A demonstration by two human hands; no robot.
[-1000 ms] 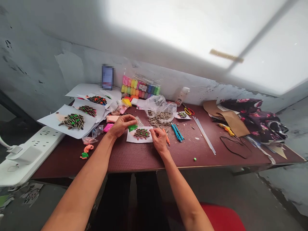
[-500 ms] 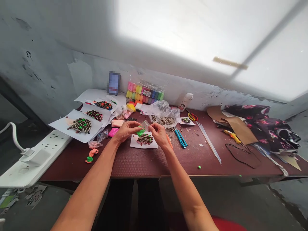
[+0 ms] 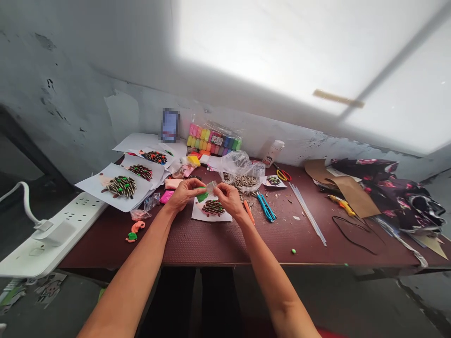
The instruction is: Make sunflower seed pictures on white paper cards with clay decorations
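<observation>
My left hand (image 3: 185, 193) is closed on a lump of green modelling clay (image 3: 201, 194) in a small clear plastic bag (image 3: 211, 186). The fingers of my right hand (image 3: 229, 199) pinch the bag's clear end. Just below both hands lies a white card (image 3: 200, 216) bearing a hedgehog picture (image 3: 213, 207), its spines made of striped seeds with green bits among them. An orange tool (image 3: 248, 212) rests beside my right wrist. Blocks of pink clay (image 3: 167, 196) sit left of my left hand.
Seeds (image 3: 245, 181) spill from a clear bag, near a blue utility knife (image 3: 266, 208), scissors (image 3: 283, 173) and glue sticks (image 3: 310, 216). Finished hedgehog sheets (image 3: 121, 187) lie left, beside a power strip (image 3: 63, 225). Patterned cloth (image 3: 398, 197) lies right. A green clay ball (image 3: 293, 251) sits near the front edge.
My right hand has shifted slightly left along the bag, closer to my left hand. The green clay is now more covered by my left fingers. The view has tilted up slightly.
</observation>
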